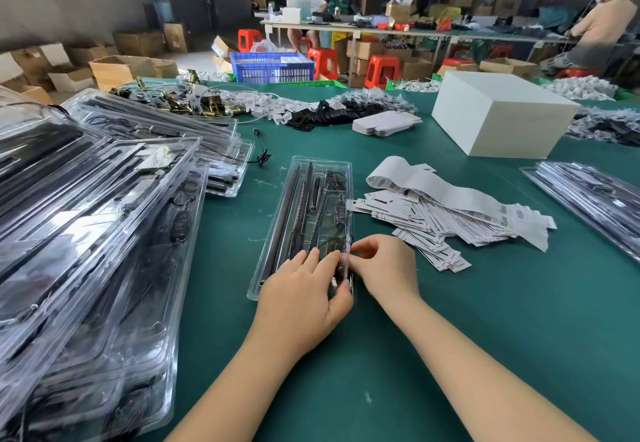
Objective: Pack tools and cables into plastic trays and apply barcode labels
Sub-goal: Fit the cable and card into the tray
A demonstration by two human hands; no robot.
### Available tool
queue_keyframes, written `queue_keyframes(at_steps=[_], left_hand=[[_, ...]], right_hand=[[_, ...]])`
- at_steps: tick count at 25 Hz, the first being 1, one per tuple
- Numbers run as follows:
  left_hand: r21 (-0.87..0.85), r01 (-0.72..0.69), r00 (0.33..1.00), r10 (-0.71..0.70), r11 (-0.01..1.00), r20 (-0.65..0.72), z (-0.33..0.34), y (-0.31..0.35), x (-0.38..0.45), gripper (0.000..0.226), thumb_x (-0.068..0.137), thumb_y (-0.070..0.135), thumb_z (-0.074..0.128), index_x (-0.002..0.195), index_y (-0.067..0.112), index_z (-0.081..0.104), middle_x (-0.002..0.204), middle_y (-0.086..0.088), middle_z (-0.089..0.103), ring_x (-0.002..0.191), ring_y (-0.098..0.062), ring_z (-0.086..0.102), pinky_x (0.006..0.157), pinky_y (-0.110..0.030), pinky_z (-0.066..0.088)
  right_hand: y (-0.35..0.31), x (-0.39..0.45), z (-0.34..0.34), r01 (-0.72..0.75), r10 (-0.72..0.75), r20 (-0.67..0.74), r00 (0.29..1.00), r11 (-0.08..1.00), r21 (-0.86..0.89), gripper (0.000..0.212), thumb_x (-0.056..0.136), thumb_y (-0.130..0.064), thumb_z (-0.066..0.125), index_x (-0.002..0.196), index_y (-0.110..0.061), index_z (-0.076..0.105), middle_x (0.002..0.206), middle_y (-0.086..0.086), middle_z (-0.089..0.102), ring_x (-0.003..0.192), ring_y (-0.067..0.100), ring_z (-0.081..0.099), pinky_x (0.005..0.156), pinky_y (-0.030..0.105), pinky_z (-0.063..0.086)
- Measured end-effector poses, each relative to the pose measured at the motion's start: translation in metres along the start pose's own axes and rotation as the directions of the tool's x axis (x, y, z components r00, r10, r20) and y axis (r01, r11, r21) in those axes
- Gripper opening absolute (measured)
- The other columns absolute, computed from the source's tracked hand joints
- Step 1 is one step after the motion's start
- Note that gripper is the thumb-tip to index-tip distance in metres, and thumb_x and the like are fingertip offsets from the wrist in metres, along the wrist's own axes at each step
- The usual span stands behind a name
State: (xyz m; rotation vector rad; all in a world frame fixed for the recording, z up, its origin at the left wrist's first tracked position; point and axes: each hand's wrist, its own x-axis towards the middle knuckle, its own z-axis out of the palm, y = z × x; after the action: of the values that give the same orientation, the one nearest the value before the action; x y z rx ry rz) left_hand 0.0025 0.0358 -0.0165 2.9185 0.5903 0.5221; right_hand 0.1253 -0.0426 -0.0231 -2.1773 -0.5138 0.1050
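Because the clear plastic tray [304,213] lay lengthwise on the green desk [485,320] directly in front of the person, both hands could work on its near end without reaching. It sat between the leaning stack of filled trays [86,234] on the left and the pile of barcode labels [446,220] on the right, so that supply and finished work were each just beside it. Long dark tools and a coiled cable [334,178] were seated in the tray's moulded channels. The left hand [301,289] lay across the near end, its fingers [311,258] spread flat over the contents and its thumb hooked at the right rim, apparently to hold the tray steady and keep the parts down. The right hand [382,265] was at the same rim, its fingers [356,246] curled and pinching the thin clear edge; whether that edge was the tray's lid or a strip of tape could not be told. This was judged to be a closing or sealing step, with labelling not yet done. A white box [498,116] stood well apart at the far right, and further filled trays [595,199] lay at the desk's right edge.
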Motion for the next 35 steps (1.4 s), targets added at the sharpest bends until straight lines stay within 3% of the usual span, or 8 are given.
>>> queue_keyframes(at_steps=[6,9,12,18,24,27,30,35], left_hand=[[-0.035,-0.008,1.000,0.007,0.999,-0.007,0.000,0.000,0.000,0.045,0.082,0.041,0.037,0.105,0.021,0.072,0.097,-0.002,0.073,0.093,-0.020,0.069,0.071,-0.027,0.055],[-0.040,-0.007,1.000,0.006,0.999,-0.029,0.000,0.000,0.000,0.045,0.082,0.039,0.038,0.104,0.021,0.072,0.096,-0.003,0.074,0.091,-0.020,0.069,0.070,-0.026,0.055],[-0.037,-0.005,1.000,0.004,0.999,-0.027,0.001,0.000,0.000,0.045,0.081,0.040,0.038,0.103,0.020,0.072,0.097,-0.003,0.073,0.090,-0.021,0.069,0.071,-0.026,0.054],[-0.028,0.005,1.000,-0.005,1.000,-0.005,0.005,0.002,-0.001,0.049,0.079,0.042,0.040,0.110,0.017,0.070,0.097,-0.005,0.072,0.094,-0.026,0.066,0.079,-0.032,0.053],[0.013,0.013,0.999,-0.013,1.000,0.042,0.012,0.002,-0.001,0.053,0.077,0.045,0.053,0.118,0.015,0.066,0.115,-0.012,0.068,0.110,-0.030,0.061,0.095,-0.039,0.046],[0.031,0.013,1.000,-0.014,0.999,0.021,0.018,0.001,-0.001,0.058,0.078,0.050,0.049,0.124,0.017,0.063,0.126,-0.014,0.063,0.119,-0.030,0.057,0.102,-0.041,0.041],[0.014,0.014,0.998,-0.015,1.000,0.054,0.023,-0.002,-0.002,0.066,0.083,0.056,0.036,0.137,0.022,0.051,0.142,-0.009,0.050,0.135,-0.026,0.042,0.112,-0.036,0.027],[0.008,0.025,0.998,-0.025,1.000,0.050,0.026,-0.004,-0.003,0.066,0.084,0.059,0.032,0.142,0.029,0.043,0.148,-0.004,0.043,0.140,-0.021,0.032,0.115,-0.033,0.018]], right_hand=[[0.006,-0.002,0.007,0.004,-0.004,0.007,1.000,0.999,-0.045,0.044,0.081,-0.038,0.073,0.124,-0.029,0.065,0.083,-0.012,0.064,0.088,0.014,0.060,0.075,0.030,0.048],[0.006,-0.003,0.008,-0.027,0.027,-0.028,0.999,0.999,0.017,0.034,0.080,-0.042,0.073,0.111,-0.028,0.073,0.086,-0.010,0.070,0.085,0.013,0.062,0.068,0.026,0.046],[0.007,-0.011,0.008,0.091,-0.094,-0.013,0.995,0.984,-0.157,0.022,0.088,-0.044,0.062,0.085,-0.026,0.074,0.074,-0.003,0.064,0.074,0.016,0.055,0.054,0.028,0.037],[0.011,-0.007,-0.001,0.289,-0.225,0.237,0.945,0.915,-0.282,0.031,0.096,-0.034,0.047,0.068,-0.025,0.055,0.078,-0.002,0.047,0.075,0.018,0.050,0.058,0.031,0.036],[0.013,-0.009,-0.017,0.130,-0.157,0.274,0.949,0.985,0.112,0.015,0.079,-0.028,0.075,0.085,-0.042,0.075,0.072,-0.016,0.071,0.068,-0.005,0.061,0.061,0.007,0.043],[0.020,0.003,-0.036,-0.023,-0.027,0.233,0.972,0.978,0.208,0.025,0.078,-0.018,0.075,0.103,-0.022,0.076,0.090,-0.009,0.074,0.082,0.007,0.068,0.081,0.026,0.055],[0.034,0.025,-0.065,0.050,-0.079,-0.090,0.993,0.958,-0.284,0.029,0.083,-0.030,0.071,0.111,-0.023,0.072,0.106,-0.001,0.070,0.094,0.018,0.063,0.076,0.025,0.045],[0.050,0.040,-0.067,0.149,-0.155,0.066,0.986,0.619,-0.771,0.024,0.097,-0.031,0.048,0.085,-0.021,0.066,0.092,0.000,0.062,0.088,0.025,0.058,0.059,0.027,0.036]])
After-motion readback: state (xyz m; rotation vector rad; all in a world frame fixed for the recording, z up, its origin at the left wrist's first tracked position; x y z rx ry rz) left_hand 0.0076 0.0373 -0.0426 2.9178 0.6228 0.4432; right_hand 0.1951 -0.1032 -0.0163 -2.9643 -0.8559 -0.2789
